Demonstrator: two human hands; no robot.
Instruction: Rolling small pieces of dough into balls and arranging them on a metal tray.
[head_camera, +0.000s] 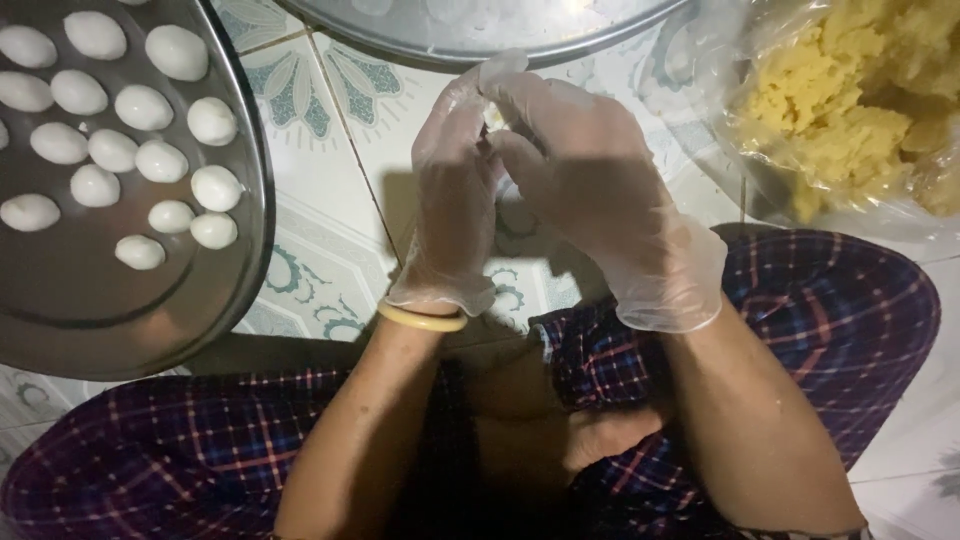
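Note:
My left hand (452, 190) and my right hand (590, 185) both wear clear plastic gloves and meet over the patterned floor tiles. Together they pinch a small piece of pale dough (494, 120), mostly hidden between the fingertips. A yellow bangle (421, 319) circles my left wrist. To the left lies a round metal tray (110, 310) holding several smooth white dough balls (160, 160) in rows.
A clear plastic bag of crumbly yellow filling (860, 110) sits at the upper right. The rim of a second metal tray (470, 45) shows at the top. My knees in dark plaid trousers (830, 300) frame the bottom of the view.

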